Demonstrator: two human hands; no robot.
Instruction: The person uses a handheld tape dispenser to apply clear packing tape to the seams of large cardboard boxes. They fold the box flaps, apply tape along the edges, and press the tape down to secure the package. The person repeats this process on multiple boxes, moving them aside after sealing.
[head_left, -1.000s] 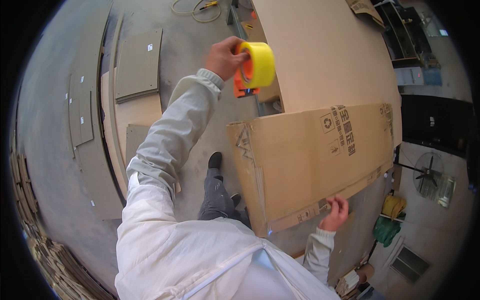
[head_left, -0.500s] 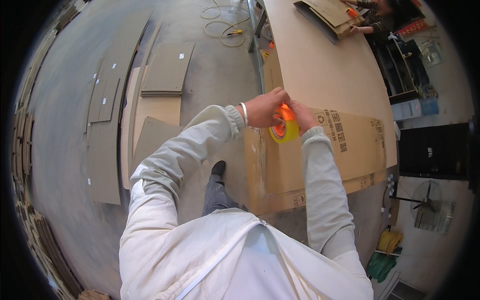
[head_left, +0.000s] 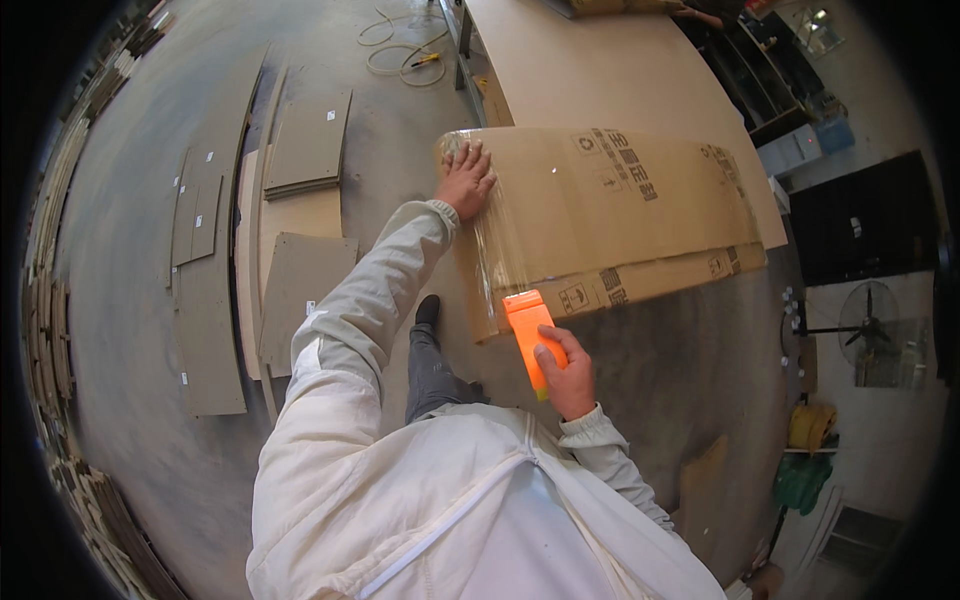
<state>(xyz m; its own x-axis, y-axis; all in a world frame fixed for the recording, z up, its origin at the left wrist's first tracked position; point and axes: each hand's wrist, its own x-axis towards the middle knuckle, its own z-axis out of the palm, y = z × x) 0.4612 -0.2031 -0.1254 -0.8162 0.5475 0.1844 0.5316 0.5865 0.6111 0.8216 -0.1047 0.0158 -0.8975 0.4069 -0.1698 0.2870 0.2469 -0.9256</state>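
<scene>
Orange is the tape dispenser (head_left: 527, 335) you grip in your right hand (head_left: 568, 375), fingers wrapped round its handle, its head at the near edge of the cardboard box (head_left: 610, 215). The box lies flat across the end of the workbench (head_left: 590, 70), long axis running left to right. Clear tape (head_left: 497, 235) crosses its left end, from the dispenser away to your left hand (head_left: 465, 178), which presses flat there, fingers spread. Your right hand is nearer the dispenser.
</scene>
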